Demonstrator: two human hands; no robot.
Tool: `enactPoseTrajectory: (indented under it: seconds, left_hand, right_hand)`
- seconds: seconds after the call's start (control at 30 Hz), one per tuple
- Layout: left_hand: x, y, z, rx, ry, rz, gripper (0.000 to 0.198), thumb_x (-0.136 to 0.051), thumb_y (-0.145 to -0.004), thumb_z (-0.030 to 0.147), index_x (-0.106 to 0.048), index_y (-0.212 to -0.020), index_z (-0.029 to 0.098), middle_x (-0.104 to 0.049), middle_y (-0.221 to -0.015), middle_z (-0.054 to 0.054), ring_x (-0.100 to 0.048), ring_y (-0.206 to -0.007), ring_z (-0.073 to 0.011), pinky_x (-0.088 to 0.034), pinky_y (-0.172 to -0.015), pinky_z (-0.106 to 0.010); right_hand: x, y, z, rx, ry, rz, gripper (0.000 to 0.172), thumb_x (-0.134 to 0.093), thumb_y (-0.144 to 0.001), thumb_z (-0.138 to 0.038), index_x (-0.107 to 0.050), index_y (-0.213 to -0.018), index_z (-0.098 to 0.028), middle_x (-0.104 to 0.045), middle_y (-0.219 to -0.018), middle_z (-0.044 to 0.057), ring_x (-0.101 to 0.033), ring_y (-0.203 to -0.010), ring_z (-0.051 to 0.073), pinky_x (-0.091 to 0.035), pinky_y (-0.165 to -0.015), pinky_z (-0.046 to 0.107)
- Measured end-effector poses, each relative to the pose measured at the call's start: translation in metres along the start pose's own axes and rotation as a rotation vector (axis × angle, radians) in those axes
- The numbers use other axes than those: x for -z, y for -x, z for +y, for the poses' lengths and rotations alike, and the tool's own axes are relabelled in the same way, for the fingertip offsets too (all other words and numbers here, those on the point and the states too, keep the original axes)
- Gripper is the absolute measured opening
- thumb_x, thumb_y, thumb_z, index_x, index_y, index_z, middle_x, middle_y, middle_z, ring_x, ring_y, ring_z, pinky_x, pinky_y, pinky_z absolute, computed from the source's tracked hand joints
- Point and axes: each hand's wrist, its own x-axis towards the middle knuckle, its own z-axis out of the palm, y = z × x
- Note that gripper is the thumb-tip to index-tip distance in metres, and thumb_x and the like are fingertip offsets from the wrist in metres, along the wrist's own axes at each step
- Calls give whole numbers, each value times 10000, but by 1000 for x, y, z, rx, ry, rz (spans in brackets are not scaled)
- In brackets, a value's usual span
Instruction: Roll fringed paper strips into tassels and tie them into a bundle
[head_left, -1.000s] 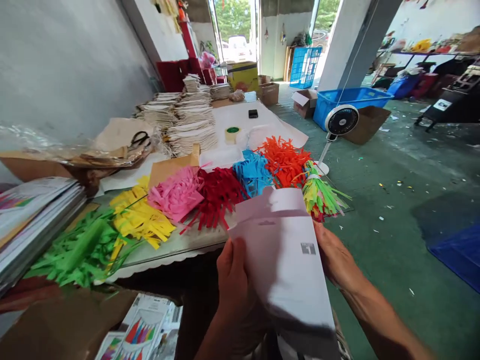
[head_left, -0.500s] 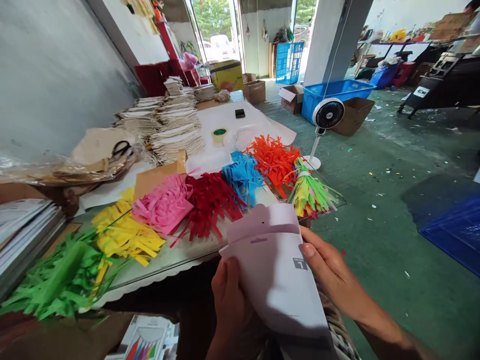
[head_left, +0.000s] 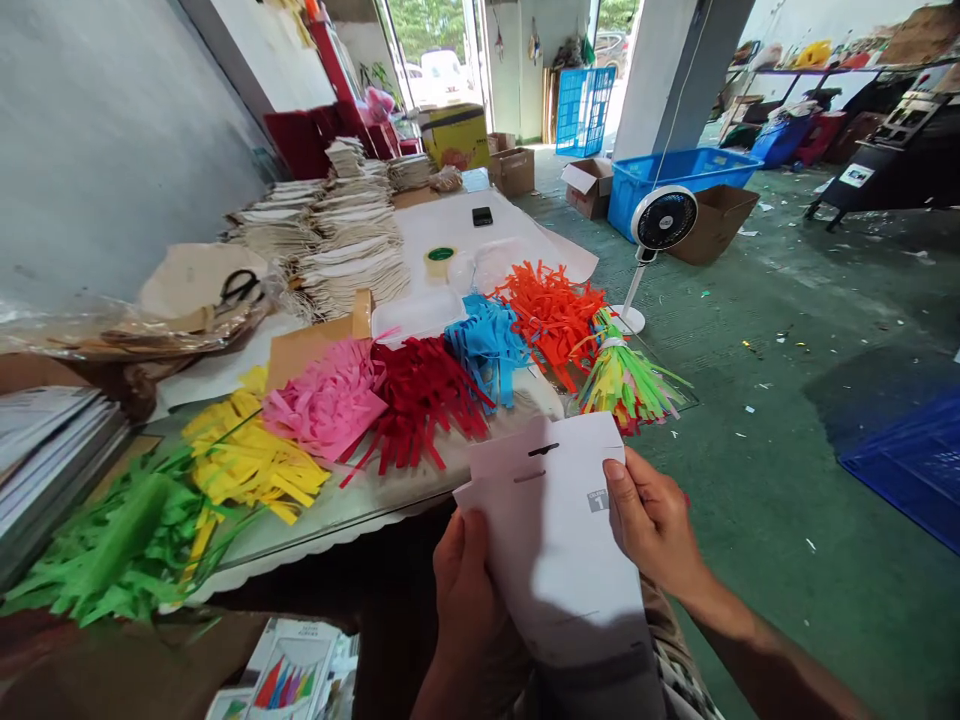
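Far and left: glass-topped table (head_left: pixel 360 500), lined with fringed paper piles, from the green pile (head_left: pixel 112 550) near left to the orange pile (head_left: pixel 551 310) far right, with a tassel bundle (head_left: pixel 622 380) at the right end. Near centre, just off the table edge: white card packet (head_left: pixel 559 560), held up, hang-slot (head_left: pixel 543 450) at the far end. Left hand (head_left: pixel 469 600) clasping the left edge, thumb in front, remaining fingers hidden behind. Right hand (head_left: pixel 656 525) pinching the right edge, thumb pressed beside the grey mark (head_left: pixel 598 500). Seemingly parting the top layers; needed next: a firm left grip and a freed right hand.

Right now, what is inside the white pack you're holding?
Nothing shows inside. The white pack, gripped by left hand and right hand, shows only two overlapping paper layers at its top edge; whatever is between them is covered.
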Motion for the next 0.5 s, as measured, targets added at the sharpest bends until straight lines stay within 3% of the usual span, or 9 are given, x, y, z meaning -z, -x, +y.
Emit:
enactPoseTrajectory:
  seconds: [0.13,0.2,0.3,0.37,0.43,0.5]
  left_hand:
    - [1,-3,-4,15,25,-64,439,-844,-821,574,-779,-998,177,-708,-788,-20,-589,-648,-122,-524,-593,-215]
    - [1,-2,-3,11,22,-71,462,-851,-813,571,-788,-1057,184,-750,-878,-46,-648,-721,-152,-567,-659,-245]
    - [-1,3,1,-46,-17,-28,544,-853,-800,585,-778,-1178,201,-783,-1021,-86,-712,-855,-208,-592,-725,-269]
    - [-3,7,5,-88,-22,-1,633,-857,-800,574,-721,-1318,235,-781,-1092,-95,-731,-966,-240,-599,-775,-274]
    - [-4,13,9,-101,-17,-5,730,-863,-806,554,-622,-1437,278,-774,-1112,-87,-739,-978,-238,-598,-782,-272]
    - [-6,18,12,-114,-31,6,734,-863,-807,557,-579,-1427,283,-766,-1028,-69,-729,-839,-199,-574,-690,-244]
  right_hand:
    - [-2,-7,14,-91,-89,-15,430,-481,-1080,-535,-612,-827,-213,-443,-600,-52,-379,-534,123,-327,-513,256]
    - [-2,-9,16,-140,-102,-42,416,-486,-1073,-555,-677,-932,-213,-533,-644,-36,-459,-565,140,-388,-532,257]
    - [-2,-4,13,-146,-104,-4,385,-561,-1049,-529,-663,-1287,-243,-736,-982,36,-662,-810,190,-527,-681,280]
    - [-4,2,11,-128,-137,92,438,-627,-1028,-481,-584,-1409,-270,-749,-1164,70,-706,-951,204,-569,-784,304]
    - [-6,9,9,-103,-154,185,395,-678,-1009,-421,-600,-1366,-272,-761,-1156,70,-722,-970,196,-580,-829,313]
    - [-9,14,6,-61,-119,244,286,-717,-989,-371,-669,-1247,-259,-773,-1092,61,-731,-943,189,-583,-832,312]
